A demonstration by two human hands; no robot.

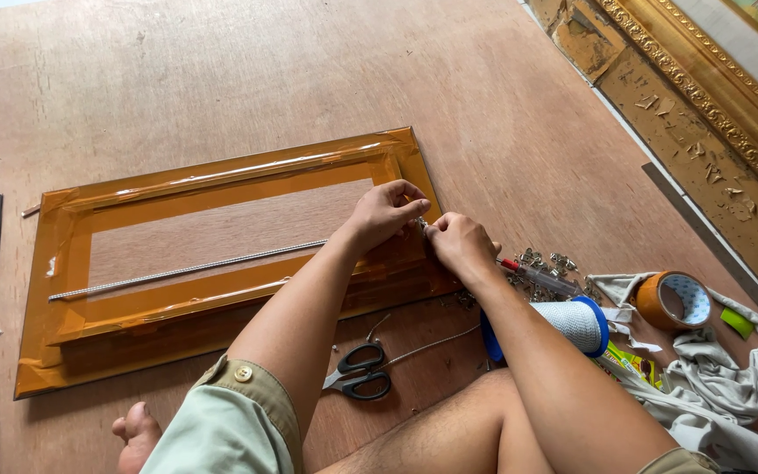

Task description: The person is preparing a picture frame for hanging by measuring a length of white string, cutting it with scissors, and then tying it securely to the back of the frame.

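Wire (188, 269): we see it run lengthwise across the taped frame (221, 254), left from our pinching left hand (388, 213) and right hand (460, 246), apparently closed on its right end.

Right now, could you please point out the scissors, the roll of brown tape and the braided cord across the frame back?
scissors (360, 372): head view, on the black handles.
roll of brown tape (657, 303): head view, on its brown outer band.
braided cord (186, 268): head view, midway along its length.
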